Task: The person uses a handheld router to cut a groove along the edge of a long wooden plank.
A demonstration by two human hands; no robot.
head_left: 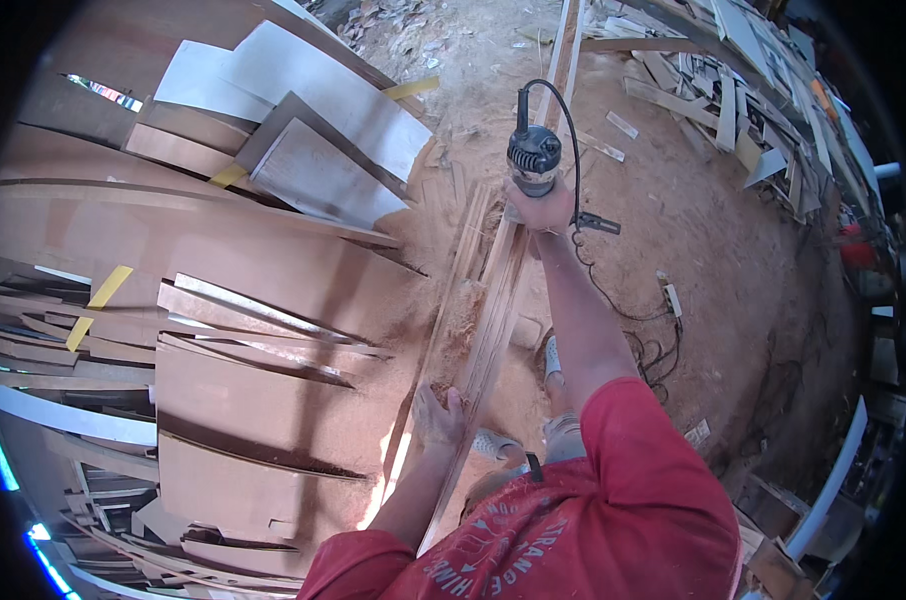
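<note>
My right hand (545, 208) is stretched far out and wraps round the lower body of a dark handheld router (533, 152). The router stands upright on a long, narrow wooden workpiece (493, 325), its black cord (574, 130) looping up from the top and down to the right. Much closer to me, my left hand (439, 420) rests on the wood, thumb and fingers apart. Sawdust and shavings (461, 318) lie along the strips between the two hands. What is under the left palm is hidden.
Brown and white sheet panels (223, 400) stand in stacks on the left, some with yellow tape (110, 287). Coiled cable and a power strip (672, 298) lie on the dusty floor to the right. Offcuts (728, 115) are heaped at the far right.
</note>
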